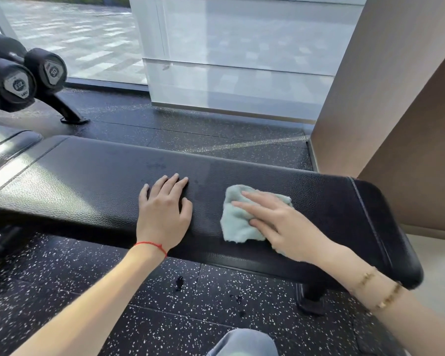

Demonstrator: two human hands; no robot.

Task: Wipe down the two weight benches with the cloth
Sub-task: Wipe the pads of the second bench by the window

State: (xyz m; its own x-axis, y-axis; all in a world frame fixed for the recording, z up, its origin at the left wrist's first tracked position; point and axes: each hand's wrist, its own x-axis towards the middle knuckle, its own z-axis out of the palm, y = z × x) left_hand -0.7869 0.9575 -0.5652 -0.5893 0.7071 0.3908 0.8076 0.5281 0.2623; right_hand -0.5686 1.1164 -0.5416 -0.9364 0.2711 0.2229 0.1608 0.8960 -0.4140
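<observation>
A black padded weight bench [88,181] runs across the view from left to right. A pale green cloth [235,222] lies on its right half. My right hand [280,224] presses flat on the cloth with straight fingers. My left hand [165,209] rests flat on the bare pad just left of the cloth, fingers spread. The end of a second black pad [8,147] shows at the far left, close to the first.
A dumbbell rack [23,78] with black dumbbells stands at the back left, its foot [72,116] on the speckled rubber floor [139,304]. A glass wall [229,60] runs behind. A tan wall [396,98] closes the right side. The bench leg [311,296] stands below its right end.
</observation>
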